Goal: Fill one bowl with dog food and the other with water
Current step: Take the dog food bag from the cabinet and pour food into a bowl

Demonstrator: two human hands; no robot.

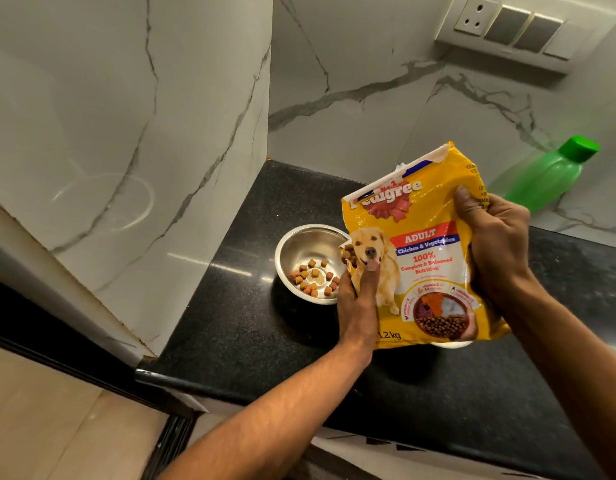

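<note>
While both hands hold the yellow dog food bag tilted above the black tabletop, kibble shows at its torn corner over the steel bowl. The left hand has its grip curled round the lower edge, thumb on the front; the right hand clasps the bag's right side. More pellets lie inside the bowl. A green bottle stands behind by the wall.

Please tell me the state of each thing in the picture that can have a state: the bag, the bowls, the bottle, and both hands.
dog food bag: open at a corner, tilted, kibble at the opening above the bowl.
steel bowl: upright on the counter, holding a little kibble, far from full.
second bowl: mostly hidden behind the bag, contents not visible.
green bottle: cap on, leaning against the wall.
left hand: grips the bag's lower edge.
right hand: grips the bag's side.
</note>
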